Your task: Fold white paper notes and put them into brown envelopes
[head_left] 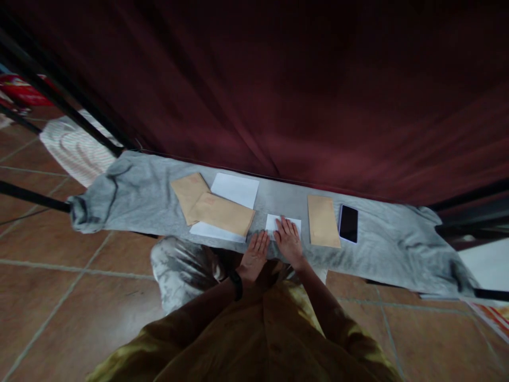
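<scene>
A small white sheet of paper point(272, 222), perhaps folded, lies on the grey cloth in front of me. My right hand point(288, 240) rests flat on it with the fingers stretched out. At the paper's lower left, my left hand point(254, 257) lies flat with its fingers extended, near the front edge of the cloth. Left of the hands, a brown envelope point(225, 212) overlaps another brown envelope point(186, 191). White paper point(236, 188) shows behind and below them. A third brown envelope point(324, 220) lies to the right of my right hand.
A smartphone point(349, 224) lies beside the right envelope. The grey cloth point(139, 185) covers a narrow surface, with a dark red curtain point(278, 106) rising behind it. Black bars point(35, 196) stand at the left, and a striped cloth point(79, 146) hangs over the tiled floor point(119, 297).
</scene>
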Tool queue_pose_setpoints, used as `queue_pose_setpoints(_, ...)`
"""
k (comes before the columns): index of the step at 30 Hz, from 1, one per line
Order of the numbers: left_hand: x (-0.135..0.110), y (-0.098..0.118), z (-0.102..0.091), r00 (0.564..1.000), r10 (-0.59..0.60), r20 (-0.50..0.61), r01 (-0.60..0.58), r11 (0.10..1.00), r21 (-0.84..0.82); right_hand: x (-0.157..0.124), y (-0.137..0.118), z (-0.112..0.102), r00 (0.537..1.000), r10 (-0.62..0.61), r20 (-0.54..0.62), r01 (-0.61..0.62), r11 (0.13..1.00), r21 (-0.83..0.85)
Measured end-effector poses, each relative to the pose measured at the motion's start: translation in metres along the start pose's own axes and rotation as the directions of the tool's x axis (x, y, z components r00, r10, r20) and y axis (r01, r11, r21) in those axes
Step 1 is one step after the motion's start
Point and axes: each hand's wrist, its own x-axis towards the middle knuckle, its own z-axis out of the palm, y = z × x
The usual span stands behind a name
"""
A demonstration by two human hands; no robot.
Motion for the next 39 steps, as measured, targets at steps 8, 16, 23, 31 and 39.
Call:
queue_pose_setpoints(8, -0.001, 0.000, 0.002, 0.990, 0.132, 0.044, -0.133, 0.991, 0.020, 0.001, 0.001, -0.001, 1.000, 0.005, 0.017, -0.005, 1.000, -0.010)
queue_pose_setpoints(16, -0.005, 0.000, 0.009, 0.992, 0.115, -0.047, -0.109, 0.989, 0.102, -0.004, -0.001, -0.001, 0.999, 0.043, -0.014, -0.044, 0.998, -0.050)
queue_pose_setpoints(23, -0.006, -0.004, 0.012, 0.991, 0.118, -0.069, -0.113, 0.991, 0.077, -0.021, 0.006, 0.001, 0.984, 0.141, -0.108, -0.152, 0.982, -0.108)
queue_pose_setpoints(31, -0.006, -0.016, -0.010, 0.985, 0.126, -0.118, -0.136, 0.987, -0.080, -0.028, 0.012, 0.005, 0.976, 0.154, -0.155, -0.170, 0.981, -0.097)
queue_pose_setpoints(39, 0.017, -0.127, -0.056, 0.986, -0.164, 0.036, 0.167, 0.972, -0.166, -0.028, 0.010, 0.002, 0.976, 0.168, -0.136, -0.181, 0.979, -0.089)
